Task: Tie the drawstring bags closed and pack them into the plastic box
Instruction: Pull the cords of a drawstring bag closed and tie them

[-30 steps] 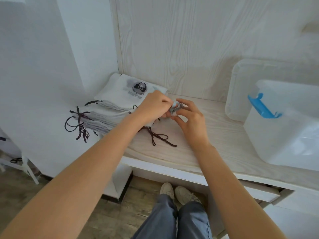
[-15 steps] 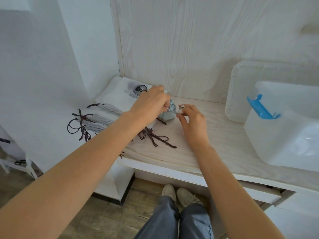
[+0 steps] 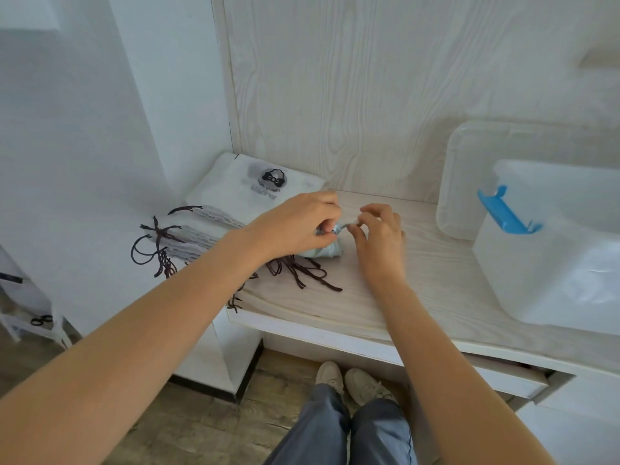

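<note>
The left hand [image 3: 295, 226] is seen from the head camera with its fingers curled round the gathered neck of a small pale blue drawstring bag [image 3: 323, 251], whose bunched body lies on the wooden shelf [image 3: 419, 280] just below the knuckles. The right hand [image 3: 379, 236] is held just beside the left, its thumb and forefinger pinched on the twisted end of the bag's neck, so that both hands are closed on the same bag and almost touch. Loose dark brown cords [image 3: 302, 271] are spread on the shelf under the left wrist and trail toward the shelf's front edge. A stack of flat white bags [image 3: 248, 193] is laid in the shelf's far left corner, the top one printed with a dark logo; its layered edges are seen at the left, and more dark cords [image 3: 157, 246] hang from it over the shelf's side. The plastic box [image 3: 550, 260], translucent white with a blue latch [image 3: 503, 211] on its near rim, is stood at the right end of the shelf, well apart from the hands. Its clear lid [image 3: 459, 182] is leaned upright against the wood-grain back panel just behind the box. Below the shelf, grey trouser legs and pale shoes [image 3: 352, 380] are seen on a wooden floor.
</note>
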The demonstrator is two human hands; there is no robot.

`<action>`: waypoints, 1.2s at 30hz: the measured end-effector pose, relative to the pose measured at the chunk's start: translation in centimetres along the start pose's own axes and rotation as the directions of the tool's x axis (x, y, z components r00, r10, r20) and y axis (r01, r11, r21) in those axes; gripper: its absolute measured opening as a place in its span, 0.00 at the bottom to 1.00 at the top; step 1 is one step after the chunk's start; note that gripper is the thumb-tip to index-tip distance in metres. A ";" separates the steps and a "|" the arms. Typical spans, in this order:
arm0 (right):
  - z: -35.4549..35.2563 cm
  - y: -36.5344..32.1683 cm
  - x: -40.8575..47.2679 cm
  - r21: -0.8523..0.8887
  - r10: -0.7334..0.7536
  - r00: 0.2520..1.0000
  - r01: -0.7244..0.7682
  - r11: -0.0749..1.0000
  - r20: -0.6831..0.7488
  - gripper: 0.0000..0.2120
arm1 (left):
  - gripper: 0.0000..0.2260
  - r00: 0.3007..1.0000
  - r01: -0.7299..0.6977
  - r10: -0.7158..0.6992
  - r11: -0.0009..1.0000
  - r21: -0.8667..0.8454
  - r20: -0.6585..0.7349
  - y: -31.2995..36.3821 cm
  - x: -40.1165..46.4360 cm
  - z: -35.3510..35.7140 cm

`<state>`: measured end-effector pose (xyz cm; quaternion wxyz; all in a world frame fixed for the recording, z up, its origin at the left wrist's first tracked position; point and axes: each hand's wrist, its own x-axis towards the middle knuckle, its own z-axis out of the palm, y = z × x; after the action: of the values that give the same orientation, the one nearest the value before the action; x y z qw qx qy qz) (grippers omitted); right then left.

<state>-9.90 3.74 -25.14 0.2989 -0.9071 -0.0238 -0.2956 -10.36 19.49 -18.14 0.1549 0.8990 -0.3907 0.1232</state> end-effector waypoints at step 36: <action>-1.3 -1.0 -0.1 0.478 0.132 0.986 -0.163 0.863 0.098 0.09 | 0.12 0.857 0.398 -0.506 0.528 -0.750 0.099 2.5 1.4 2.2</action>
<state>-10.91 3.87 -23.82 0.5372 -0.8112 -0.0367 -0.2280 -11.11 16.14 -19.24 0.5619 0.8132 -0.1478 -0.0345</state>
